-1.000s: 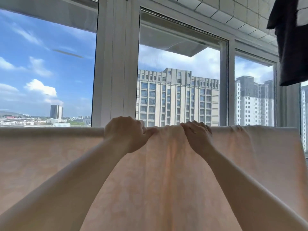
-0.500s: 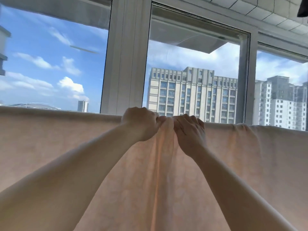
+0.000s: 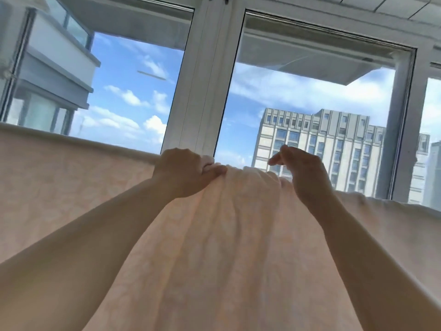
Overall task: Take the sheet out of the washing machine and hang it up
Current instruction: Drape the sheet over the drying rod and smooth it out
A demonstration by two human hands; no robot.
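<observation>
Already the sheet (image 3: 226, 247) hangs across the middle of the frame, its top edge running left to right. The left hand (image 3: 183, 173) grips the bunched edge at the centre. The right hand (image 3: 303, 173), fingers loose and holding nothing, hovers just right of the bunch, so it is nearer to the creased stretch.

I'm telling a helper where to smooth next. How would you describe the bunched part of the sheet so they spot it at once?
Find the white window post; the peach sheet hangs across below it. The bunched part sits at the top edge between the left hand, which grips it, and the right hand; only there is the cloth gathered into folds.
</observation>
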